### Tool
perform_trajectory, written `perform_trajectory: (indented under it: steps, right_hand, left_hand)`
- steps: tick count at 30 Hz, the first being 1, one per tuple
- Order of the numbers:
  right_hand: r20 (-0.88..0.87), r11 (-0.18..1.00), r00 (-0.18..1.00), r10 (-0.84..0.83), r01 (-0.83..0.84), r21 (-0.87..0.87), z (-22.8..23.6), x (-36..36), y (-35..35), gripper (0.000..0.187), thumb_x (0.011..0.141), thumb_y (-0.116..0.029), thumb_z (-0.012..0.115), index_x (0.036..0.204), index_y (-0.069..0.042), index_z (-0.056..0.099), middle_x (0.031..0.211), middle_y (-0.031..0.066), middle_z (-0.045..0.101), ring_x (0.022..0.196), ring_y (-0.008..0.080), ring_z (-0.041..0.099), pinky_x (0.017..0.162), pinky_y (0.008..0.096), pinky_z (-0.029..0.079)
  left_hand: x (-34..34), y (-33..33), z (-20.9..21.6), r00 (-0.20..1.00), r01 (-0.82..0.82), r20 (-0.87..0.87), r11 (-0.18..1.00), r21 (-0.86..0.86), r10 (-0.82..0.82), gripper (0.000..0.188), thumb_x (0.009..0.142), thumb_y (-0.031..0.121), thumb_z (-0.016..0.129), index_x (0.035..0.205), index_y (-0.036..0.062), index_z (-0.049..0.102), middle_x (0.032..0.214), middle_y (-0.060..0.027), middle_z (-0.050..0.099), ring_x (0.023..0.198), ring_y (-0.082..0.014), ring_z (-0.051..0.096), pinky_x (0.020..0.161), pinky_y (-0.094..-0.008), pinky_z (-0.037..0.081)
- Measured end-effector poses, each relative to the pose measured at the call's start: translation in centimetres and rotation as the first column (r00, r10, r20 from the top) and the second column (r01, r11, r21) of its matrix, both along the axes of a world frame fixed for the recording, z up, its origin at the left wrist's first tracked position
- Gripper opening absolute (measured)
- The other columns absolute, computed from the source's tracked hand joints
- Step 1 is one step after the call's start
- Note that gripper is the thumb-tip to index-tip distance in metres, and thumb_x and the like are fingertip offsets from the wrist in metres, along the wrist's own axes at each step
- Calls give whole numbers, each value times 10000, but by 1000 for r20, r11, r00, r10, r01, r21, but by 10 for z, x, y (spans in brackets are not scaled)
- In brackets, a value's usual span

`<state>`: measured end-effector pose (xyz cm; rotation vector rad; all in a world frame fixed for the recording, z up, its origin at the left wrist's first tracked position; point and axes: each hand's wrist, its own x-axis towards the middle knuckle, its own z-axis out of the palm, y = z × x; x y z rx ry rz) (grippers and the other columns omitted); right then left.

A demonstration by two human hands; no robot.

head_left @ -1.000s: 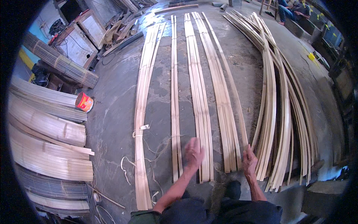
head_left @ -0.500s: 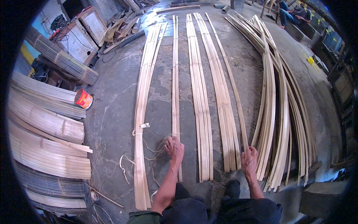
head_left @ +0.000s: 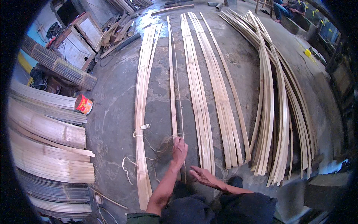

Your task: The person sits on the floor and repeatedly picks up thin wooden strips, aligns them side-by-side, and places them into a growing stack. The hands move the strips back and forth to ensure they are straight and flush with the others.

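Observation:
Long pale bamboo strips lie lengthwise on the floor in front of me. My left hand is closed round a thin bamboo strip, seen nearly edge-on beside a wider strip. Close to the near end of that thin strip is my right hand, fingers apart and pointing left, with nothing visible in it. Left of my hands lies a flat bundle of strips, tied with a fibre band. Two more flat groups of strips and a single strip lie to the right.
A large loose heap of strips fans out on the right. Stacked bamboo slats and a red tin stand along the left. A rolled slat mat leans at the upper left. Another person sits at the far right.
My right hand has left the single strip at the right and come leftward, close to my left hand. The thin strip in my left hand has parted from the wider strip beside it.

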<state>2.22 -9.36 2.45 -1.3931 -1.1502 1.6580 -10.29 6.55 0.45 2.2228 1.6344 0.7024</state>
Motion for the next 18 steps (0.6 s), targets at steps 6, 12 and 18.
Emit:
perform_trajectory:
  steps: [6,12,18]
  right_hand:
    - [-51,998,997,55,-56,-16,-5,-4,11,467,966,-346,615,1228,31,531,885,99,649,763,147,609,660,312,501]
    - [-138,989,987,80,-96,-114,13,7,22,278,982,-292,596,928,-29,525,824,64,644,701,129,600,603,289,480]
    - [-35,991,994,102,-105,-83,-19,32,11,272,992,-243,573,875,-8,501,782,95,658,655,175,646,557,321,505]
  left_hand:
    - [30,-5,42,837,-30,439,828,-560,327,357,861,59,568,1197,-59,598,1114,-248,597,1014,-350,612,854,-401,493]
    - [37,2,-3,876,-150,387,925,-350,288,505,891,172,549,1358,-15,509,1071,-259,596,1004,-391,596,893,-450,464]
    - [61,-8,-6,903,-99,368,940,-327,223,495,878,128,537,1345,-32,513,1021,-258,585,964,-391,594,869,-446,467]
